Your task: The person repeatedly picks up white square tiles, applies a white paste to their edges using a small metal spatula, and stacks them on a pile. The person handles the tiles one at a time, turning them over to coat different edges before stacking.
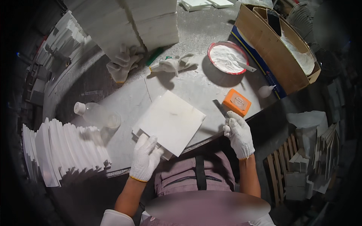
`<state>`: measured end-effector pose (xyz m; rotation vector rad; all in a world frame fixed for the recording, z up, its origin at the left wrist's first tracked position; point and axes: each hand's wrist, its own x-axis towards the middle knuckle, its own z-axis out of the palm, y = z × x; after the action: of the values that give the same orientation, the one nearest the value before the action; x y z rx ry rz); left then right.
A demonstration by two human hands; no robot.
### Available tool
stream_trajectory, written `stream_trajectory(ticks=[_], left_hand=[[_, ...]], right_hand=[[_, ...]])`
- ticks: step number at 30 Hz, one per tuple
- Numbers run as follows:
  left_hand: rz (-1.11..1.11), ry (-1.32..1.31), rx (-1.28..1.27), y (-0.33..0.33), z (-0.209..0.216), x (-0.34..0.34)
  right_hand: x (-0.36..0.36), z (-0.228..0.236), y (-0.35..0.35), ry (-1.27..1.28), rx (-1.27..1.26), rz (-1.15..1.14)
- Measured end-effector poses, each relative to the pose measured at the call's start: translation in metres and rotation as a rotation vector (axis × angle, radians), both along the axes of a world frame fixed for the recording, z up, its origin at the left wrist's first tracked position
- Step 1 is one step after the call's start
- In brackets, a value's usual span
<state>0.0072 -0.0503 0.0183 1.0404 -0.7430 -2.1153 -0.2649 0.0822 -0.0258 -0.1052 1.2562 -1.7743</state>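
- The square, flat white stone tile (171,120) lies before you at the near edge of the grey desk (128,100); surface looks smooth, but completion is unclear.
- Your white-gloved right hand (240,137) has its fingers clamped on a thin dark flat blade (219,107).
- Your white-gloved left hand (144,158) touches the tile's near-left edge; finger undersides are hidden, so you cannot tell whether they grip.
- Many thin white slabs (69,147) stand at left, finished or waiting.

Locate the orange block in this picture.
In the head view, the orange block lies right of centre on the tabletop, just beyond the right hand, beside its thin flat tool, nearer than the red bowl.
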Motion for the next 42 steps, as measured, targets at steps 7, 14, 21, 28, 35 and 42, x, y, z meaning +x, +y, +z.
stream_trajectory(ticks=[7,14,21,28,35,42], left_hand=[[-0.022,-0.788,-0.797,0.016,0.008,0.035],[-0.370,-0.873,-1.580,0.011,-0.011,-0.017],[-0.490,-0.941,-1.781,0.014,-0.024,-0.040],[-0.441,-0.943,-1.810,0.014,-0.025,-0.046],[-0.325,-0.944,-1.871,0.013,-0.034,-0.050],[-0.323,-0.914,-1.844,0.012,-0.032,-0.052]], right_hand=[[-0.004,0.007,-0.013,0.357,0.109,0.125],[-0.016,0.006,-0.049,0.577,0.172,0.354],[-0.024,0.009,-0.063,0.739,0.177,0.529],[-0.031,0.016,-0.071,0.998,0.170,0.636],[-0.030,0.008,-0.068,1.100,0.086,0.643],[-0.022,0.017,-0.070,1.176,0.168,0.646]])
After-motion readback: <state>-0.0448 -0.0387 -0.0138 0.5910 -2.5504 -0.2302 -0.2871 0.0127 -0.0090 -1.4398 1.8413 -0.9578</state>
